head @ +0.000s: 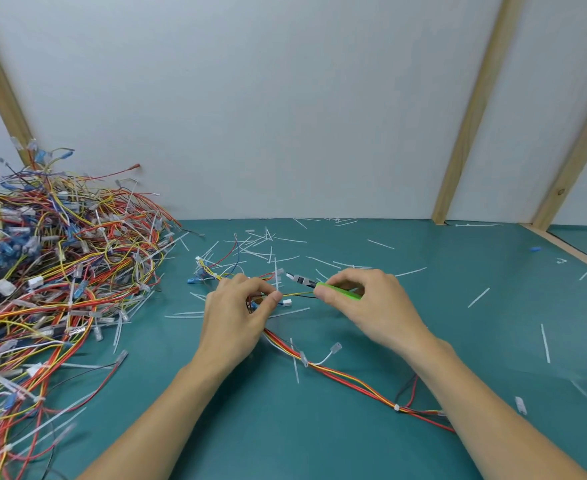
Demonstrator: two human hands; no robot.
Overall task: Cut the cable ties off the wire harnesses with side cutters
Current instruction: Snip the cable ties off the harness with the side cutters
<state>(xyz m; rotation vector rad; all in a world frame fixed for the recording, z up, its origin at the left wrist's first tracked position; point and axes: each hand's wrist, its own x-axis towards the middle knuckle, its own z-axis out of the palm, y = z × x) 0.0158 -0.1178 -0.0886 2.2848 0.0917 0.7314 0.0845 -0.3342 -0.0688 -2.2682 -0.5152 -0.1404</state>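
Note:
A wire harness [340, 375] of red, yellow and orange wires runs across the teal table from the lower right up to my hands. My left hand [240, 308] pinches the harness at its bundled part, thumb and fingers curled round the wires. My right hand [364, 299] grips green-handled side cutters [323, 286]. Their metal jaws [293, 278] point left, just right of an upright white cable tie [276, 276] on the harness. A small white connector [286, 302] lies beside my left thumb.
A big tangled pile of harnesses [53, 271] fills the left side of the table [492, 323]. Several cut white tie pieces [478, 297] lie scattered over the surface. A white wall with wooden battens [472, 116] stands behind.

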